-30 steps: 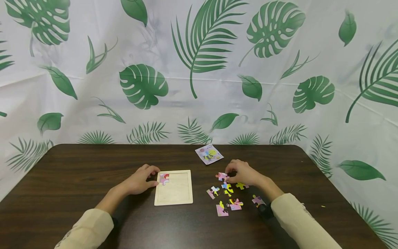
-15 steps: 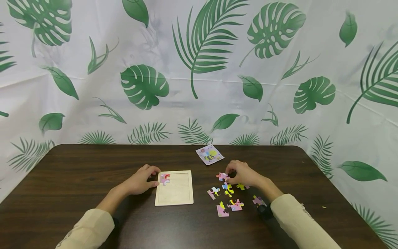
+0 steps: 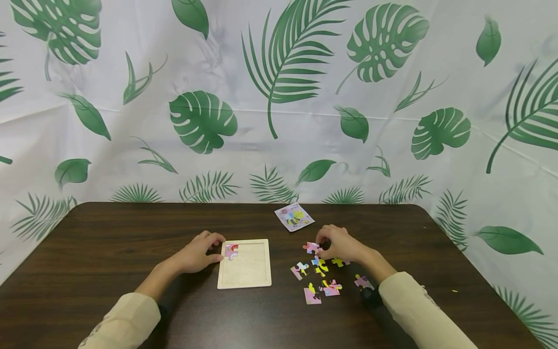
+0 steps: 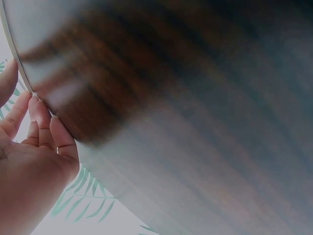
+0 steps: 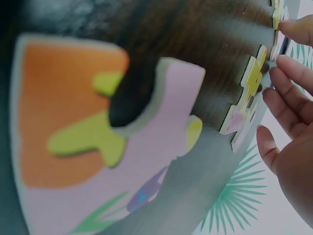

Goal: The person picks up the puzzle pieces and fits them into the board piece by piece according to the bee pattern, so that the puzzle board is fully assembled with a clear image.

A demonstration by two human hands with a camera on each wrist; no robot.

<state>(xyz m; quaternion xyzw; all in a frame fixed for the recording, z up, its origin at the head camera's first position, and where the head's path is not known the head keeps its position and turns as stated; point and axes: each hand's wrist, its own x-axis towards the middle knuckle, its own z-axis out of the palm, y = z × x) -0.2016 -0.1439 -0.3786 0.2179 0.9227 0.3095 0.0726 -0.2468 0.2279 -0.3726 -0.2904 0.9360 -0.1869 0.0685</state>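
My left hand (image 3: 198,252) holds the wooden puzzle tray (image 3: 245,284) by its left side, index finger at the upper corner and thumb on the edge. In the left wrist view, thumb and fingers (image 4: 19,115) meet the tray's thin rim. One pink and red puzzle piece (image 3: 231,250) lies in the tray's upper left corner. My right hand (image 3: 342,244) pinches a pink puzzle piece with a red print (image 3: 310,247) between thumb and fingers, low over the table. Right beside it lie a blue and yellow piece (image 3: 320,266) and a yellow piece (image 3: 338,261), partly under the hand.
More loose pieces lie nearer me, such as a pink and yellow one (image 3: 311,293) and a rainbow-marked one (image 3: 330,288). A pink and orange piece (image 5: 63,107) looms large in the right wrist view. Behind them lies a bee picture card (image 3: 294,216) on the dark wooden table (image 3: 131,223).
Both hands keep their places, on the tray and on the pink piece. The head view shifts very slightly; the pieces stay put.
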